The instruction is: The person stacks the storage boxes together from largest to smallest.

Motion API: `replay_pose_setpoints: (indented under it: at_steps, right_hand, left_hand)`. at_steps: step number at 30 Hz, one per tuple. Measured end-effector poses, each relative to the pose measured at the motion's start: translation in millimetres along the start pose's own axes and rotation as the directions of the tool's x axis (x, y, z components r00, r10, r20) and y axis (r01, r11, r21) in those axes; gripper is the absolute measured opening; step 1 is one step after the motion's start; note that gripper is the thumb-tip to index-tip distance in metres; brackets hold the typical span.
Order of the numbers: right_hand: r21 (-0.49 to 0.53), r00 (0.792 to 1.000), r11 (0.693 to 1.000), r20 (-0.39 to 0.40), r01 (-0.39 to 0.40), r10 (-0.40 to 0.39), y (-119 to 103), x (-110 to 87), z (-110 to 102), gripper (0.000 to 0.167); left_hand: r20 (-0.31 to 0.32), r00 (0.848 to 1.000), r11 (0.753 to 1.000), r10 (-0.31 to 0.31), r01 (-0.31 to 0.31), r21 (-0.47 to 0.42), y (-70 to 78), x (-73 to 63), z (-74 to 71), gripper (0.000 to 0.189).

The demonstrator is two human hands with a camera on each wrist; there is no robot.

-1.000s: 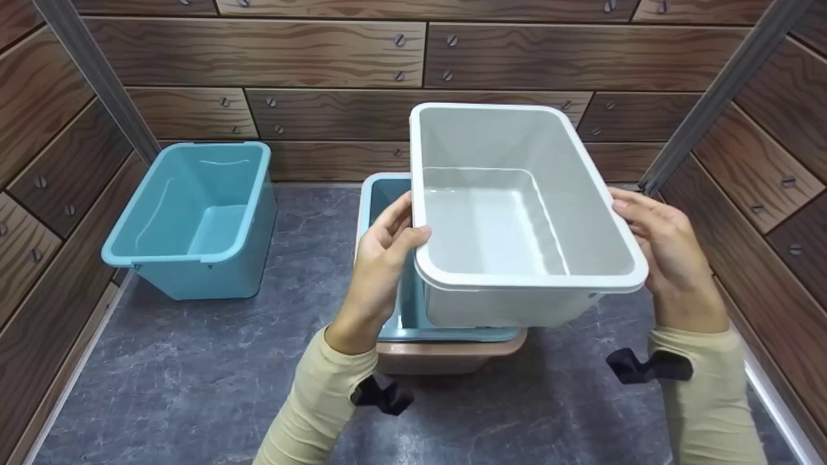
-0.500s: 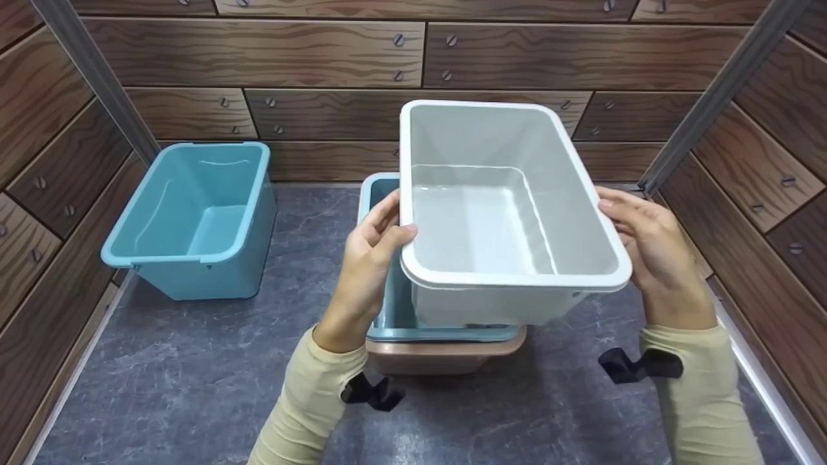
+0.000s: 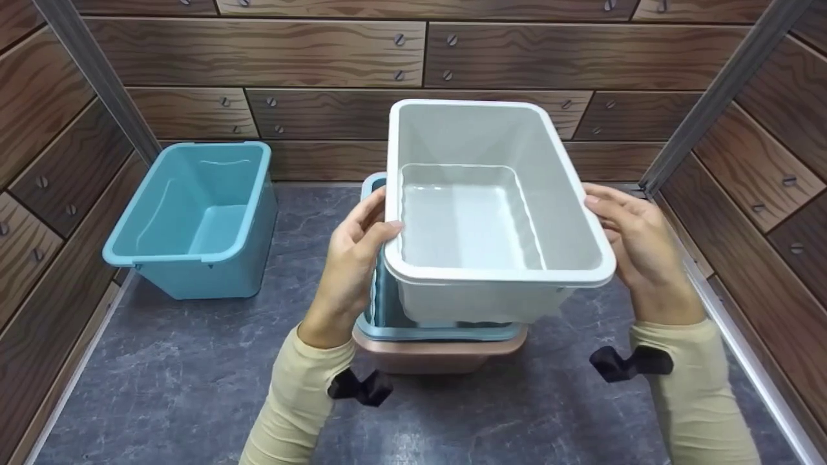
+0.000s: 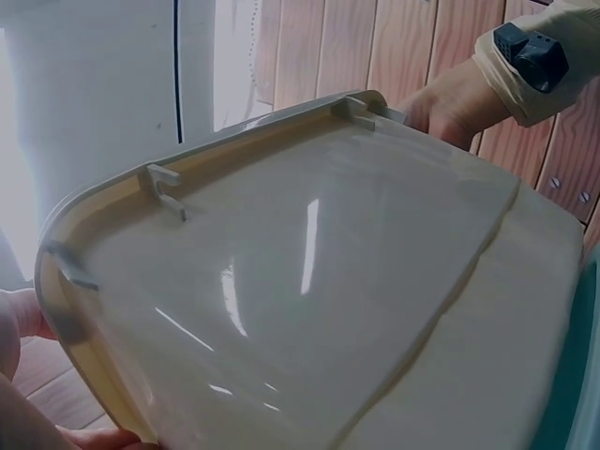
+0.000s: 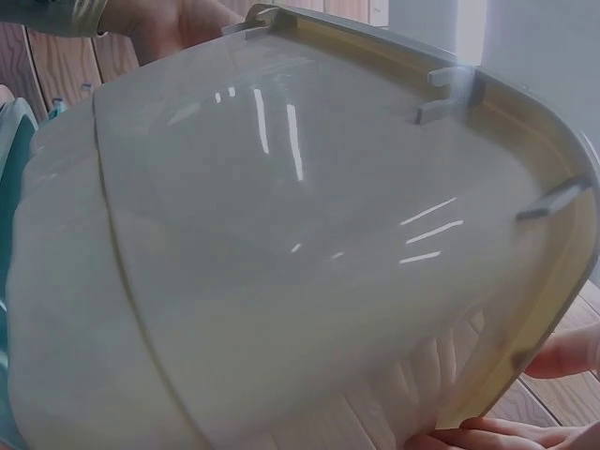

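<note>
A white plastic storage bin [image 3: 465,226] is held up between both hands, its open top tilted toward me. My left hand [image 3: 349,265] grips its left rim, thumb over the edge. On the opposite rim, my right hand [image 3: 639,245] holds on with the thumb on top and fingers beneath. Below the white bin stands a light blue bin [image 3: 420,333], nested in a pinkish-brown bin [image 3: 439,355]; much of both is hidden. Both wrist views show the white bin's outer wall [image 4: 281,262] close up, with small clips under the rim.
A turquoise bin [image 3: 187,226] stands alone on the dark marbled surface [image 3: 194,374] at the left. Wood-patterned walls [image 3: 323,58] enclose the back and sides, with grey metal posts [image 3: 97,77] at the corners.
Both hands have carried the white bin a little to the left, further over the light blue bin. The turquoise bin and the stacked bins have stayed in place.
</note>
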State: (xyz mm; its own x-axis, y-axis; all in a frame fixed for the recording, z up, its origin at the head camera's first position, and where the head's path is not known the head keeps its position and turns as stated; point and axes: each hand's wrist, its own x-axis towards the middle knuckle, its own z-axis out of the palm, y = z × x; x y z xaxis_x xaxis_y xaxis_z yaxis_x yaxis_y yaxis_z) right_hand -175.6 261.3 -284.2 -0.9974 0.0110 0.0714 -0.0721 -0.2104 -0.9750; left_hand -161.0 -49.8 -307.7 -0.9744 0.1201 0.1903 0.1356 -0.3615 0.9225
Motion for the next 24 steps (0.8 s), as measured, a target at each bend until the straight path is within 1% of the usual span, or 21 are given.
replay_pose_setpoints:
  at_steps: [6,11,17,19,24]
  right_hand:
    - [0.006,1.0,1.0,0.004,-0.012,0.012,0,1.3,7,0.026]
    - [0.01,1.0,1.0,0.003,-0.02,0.02,1,2.6,13,0.025]
    - [0.012,1.0,1.0,0.01,-0.02,0.02,1,3.0,18,0.024]
    - [0.017,1.0,1.0,0.014,-0.023,0.023,2,3.3,19,0.023]
    - [0.016,0.999,0.999,0.011,-0.033,0.033,3,3.4,21,0.025]
  left_hand:
    - [-0.004,1.0,1.0,0.0,0.0,-0.022,2.4,-0.3,-3.6,0.067]
    - [0.005,1.0,1.0,0.015,-0.015,0.004,3.1,-0.4,-6.7,0.066]
    - [0.004,1.0,0.999,0.018,-0.018,0.035,4.5,-1.5,-11.4,0.066]
    - [0.001,1.0,0.999,0.021,-0.021,0.03,5.1,-1.7,-12.4,0.066]
    - [0.001,1.0,1.0,0.016,-0.016,-0.023,5.8,-2.0,-14.4,0.065]
